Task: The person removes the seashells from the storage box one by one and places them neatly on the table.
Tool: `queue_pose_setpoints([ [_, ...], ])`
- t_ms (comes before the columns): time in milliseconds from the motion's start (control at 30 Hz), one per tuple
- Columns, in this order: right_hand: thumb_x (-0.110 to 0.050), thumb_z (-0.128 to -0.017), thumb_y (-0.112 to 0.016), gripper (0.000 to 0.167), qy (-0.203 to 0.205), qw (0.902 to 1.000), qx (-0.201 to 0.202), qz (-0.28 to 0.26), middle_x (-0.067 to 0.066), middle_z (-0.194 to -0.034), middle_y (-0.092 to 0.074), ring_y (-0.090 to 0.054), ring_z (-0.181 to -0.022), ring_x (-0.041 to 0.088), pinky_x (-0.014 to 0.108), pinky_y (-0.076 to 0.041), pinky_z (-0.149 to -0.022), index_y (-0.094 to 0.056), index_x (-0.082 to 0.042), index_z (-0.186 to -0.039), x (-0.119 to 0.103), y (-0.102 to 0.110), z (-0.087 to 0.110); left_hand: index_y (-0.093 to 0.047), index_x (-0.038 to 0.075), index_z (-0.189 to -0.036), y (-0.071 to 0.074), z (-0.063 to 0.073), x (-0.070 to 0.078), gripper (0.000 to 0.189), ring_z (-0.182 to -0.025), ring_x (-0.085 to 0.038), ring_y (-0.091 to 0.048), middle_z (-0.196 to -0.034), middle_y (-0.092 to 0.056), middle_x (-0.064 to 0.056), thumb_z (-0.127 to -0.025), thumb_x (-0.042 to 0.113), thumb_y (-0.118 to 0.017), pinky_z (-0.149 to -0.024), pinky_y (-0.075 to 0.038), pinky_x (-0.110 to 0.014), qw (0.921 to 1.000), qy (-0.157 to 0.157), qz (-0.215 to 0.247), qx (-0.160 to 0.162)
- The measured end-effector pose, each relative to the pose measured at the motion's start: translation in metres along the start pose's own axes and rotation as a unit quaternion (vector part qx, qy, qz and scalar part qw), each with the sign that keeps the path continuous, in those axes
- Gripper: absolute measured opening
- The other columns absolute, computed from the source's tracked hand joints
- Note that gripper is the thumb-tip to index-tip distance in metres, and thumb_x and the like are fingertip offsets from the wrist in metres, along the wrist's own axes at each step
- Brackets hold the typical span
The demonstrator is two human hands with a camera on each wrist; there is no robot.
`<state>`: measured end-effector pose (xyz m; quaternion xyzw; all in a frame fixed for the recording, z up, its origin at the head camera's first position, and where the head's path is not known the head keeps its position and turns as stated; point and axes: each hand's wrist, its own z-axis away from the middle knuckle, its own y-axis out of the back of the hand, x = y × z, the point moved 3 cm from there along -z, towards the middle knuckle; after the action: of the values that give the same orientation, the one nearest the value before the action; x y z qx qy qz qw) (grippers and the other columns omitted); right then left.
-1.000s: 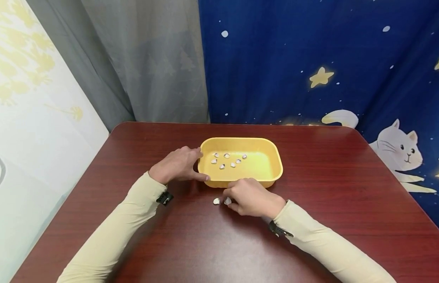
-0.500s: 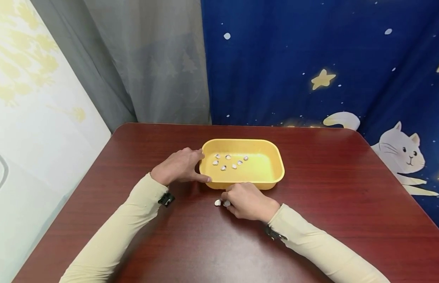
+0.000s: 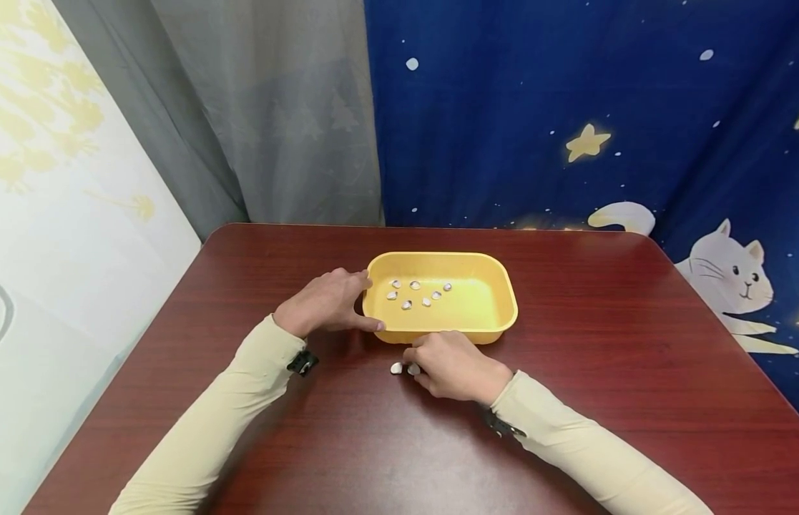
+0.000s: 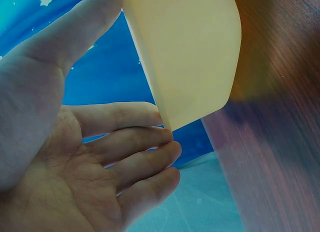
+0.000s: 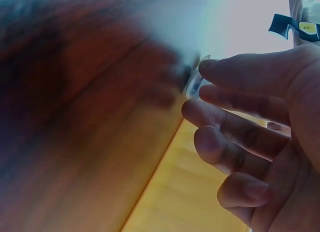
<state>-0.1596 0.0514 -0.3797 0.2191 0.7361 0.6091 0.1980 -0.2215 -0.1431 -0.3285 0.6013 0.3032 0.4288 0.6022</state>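
A yellow plastic basin [image 3: 496, 318] stands on the table, with several small white seashells [image 3: 426, 302] scattered over its floor. My left hand [image 3: 325, 304] rests at the basin's left end, thumb at the near rim and fingers at the far side. In the left wrist view those fingers [image 4: 142, 137] are nearly straight, their tips right at the rim. Just in front of the basin, my right hand [image 3: 453, 368] pinches a seashell [image 3: 413, 369] between thumb and fingertips, close over the tabletop. Another seashell [image 3: 396, 368] lies on the table just left of those fingertips.
The dark red wooden table [image 3: 599, 307] extends around the basin on all sides. A blue curtain [image 3: 476, 129] with stars and a white cat hangs behind it, beside a grey curtain [image 3: 296, 143]. A pale wall [image 3: 64, 236] rises at the left.
My right wrist has shifted slightly left, and its fingertips have drawn in around the seashell. The left hand stays at the basin; the shells inside lie as before.
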Motion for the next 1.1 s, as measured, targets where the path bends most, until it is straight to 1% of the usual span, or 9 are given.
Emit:
queue_pose_setpoints([
  [167, -0.019, -0.086, -0.074, 0.005, -0.004, 1.0, -0.005, -0.003, -0.009, -0.075, -0.065, -0.061, -0.065, 0.01, 0.032, -0.051, -0.057, -0.072, -0.021, -0.082, 0.0, 0.004, 0.0, -0.063, 0.003, -0.127, 0.001, 0.001, 0.001, 0.078, -0.08, -0.02, -0.059, -0.105, -0.069, -0.012, -0.077, 0.061, -0.079, -0.072, -0.053, -0.037, 1.0, 0.0, -0.003, 0.001],
  [333, -0.019, -0.085, -0.076, 0.004, 0.013, 0.9999, -0.001, -0.008, -0.008, -0.078, -0.069, -0.063, -0.067, 0.008, 0.031, -0.051, -0.058, -0.073, -0.021, -0.083, -0.001, 0.014, 0.001, -0.063, 0.003, -0.129, 0.001, 0.001, 0.002, 0.079, -0.081, -0.02, -0.059, -0.108, -0.07, -0.013, -0.077, 0.061, -0.078, -0.073, -0.053, -0.037, 1.0, 0.001, -0.002, -0.002],
  [500, -0.022, -0.084, -0.079, 0.007, 0.031, 0.9995, -0.003, -0.008, -0.009, -0.077, -0.068, -0.062, -0.066, 0.007, 0.031, -0.052, -0.058, -0.072, -0.021, -0.083, 0.002, 0.027, 0.001, -0.064, 0.003, -0.126, 0.001, 0.001, 0.001, 0.077, -0.079, -0.019, -0.057, -0.101, -0.069, -0.01, -0.077, 0.06, -0.079, -0.071, -0.05, -0.034, 1.0, 0.003, 0.002, -0.003],
  [567, -0.021, -0.083, -0.079, 0.007, 0.037, 0.9993, -0.004, -0.004, -0.009, -0.077, -0.067, -0.063, -0.066, 0.008, 0.031, -0.052, -0.059, -0.072, -0.02, -0.083, 0.003, 0.033, 0.0, -0.064, 0.003, -0.125, 0.002, 0.0, 0.001, 0.076, -0.078, -0.019, -0.057, -0.096, -0.068, -0.009, -0.077, 0.06, -0.079, -0.07, -0.049, -0.033, 1.0, 0.003, 0.001, -0.004],
  [667, -0.019, -0.082, -0.08, 0.008, 0.048, 0.9988, -0.013, -0.002, -0.009, -0.077, -0.068, -0.063, -0.068, 0.008, 0.03, -0.053, -0.061, -0.074, -0.019, -0.087, 0.007, 0.042, -0.002, -0.064, 0.003, -0.123, 0.002, 0.001, 0.002, 0.075, -0.077, -0.019, -0.057, -0.092, -0.066, -0.007, -0.077, 0.06, -0.079, -0.069, -0.049, -0.033, 1.0, 0.002, 0.001, -0.005],
  [767, -0.019, -0.081, -0.08, 0.013, 0.057, 0.9979, -0.03, -0.009, -0.007, -0.079, -0.069, -0.062, -0.07, 0.007, 0.029, -0.053, -0.064, -0.075, -0.017, -0.093, 0.013, 0.049, -0.006, -0.064, 0.003, -0.123, 0.003, 0.001, 0.001, 0.076, -0.077, -0.019, -0.057, -0.093, -0.067, -0.008, -0.077, 0.061, -0.079, -0.07, -0.049, -0.033, 1.0, 0.001, 0.0, -0.005],
  [867, -0.019, -0.082, -0.08, 0.016, 0.057, 0.9973, -0.045, -0.015, -0.006, -0.08, -0.07, -0.061, -0.072, 0.008, 0.029, -0.054, -0.067, -0.076, -0.016, -0.097, 0.021, 0.054, -0.01, -0.063, 0.003, -0.124, 0.003, 0.0, 0.0, 0.076, -0.077, -0.019, -0.057, -0.094, -0.067, -0.008, -0.077, 0.06, -0.079, -0.069, -0.049, -0.033, 1.0, 0.001, 0.001, -0.003],
  [1000, -0.018, -0.083, -0.079, 0.015, 0.051, 0.997, -0.052, -0.026, -0.003, -0.08, -0.071, -0.061, -0.073, 0.009, 0.031, -0.054, -0.068, -0.076, -0.015, -0.098, 0.03, 0.058, -0.015, -0.063, 0.003, -0.121, 0.002, 0.0, 0.0, 0.073, -0.075, -0.019, -0.056, -0.087, -0.065, -0.007, -0.077, 0.059, -0.08, -0.068, -0.047, -0.032, 1.0, -0.001, 0.003, -0.003],
  [1100, -0.018, -0.085, -0.077, 0.014, 0.048, 0.9969, -0.055, -0.03, -0.004, -0.08, -0.071, -0.061, -0.073, 0.009, 0.031, -0.053, -0.067, -0.076, -0.016, -0.098, 0.034, 0.063, -0.019, -0.063, 0.003, -0.118, 0.002, 0.001, 0.001, 0.071, -0.073, -0.019, -0.055, -0.082, -0.063, -0.005, -0.077, 0.058, -0.08, -0.066, -0.046, -0.031, 1.0, -0.006, 0.003, -0.002],
])
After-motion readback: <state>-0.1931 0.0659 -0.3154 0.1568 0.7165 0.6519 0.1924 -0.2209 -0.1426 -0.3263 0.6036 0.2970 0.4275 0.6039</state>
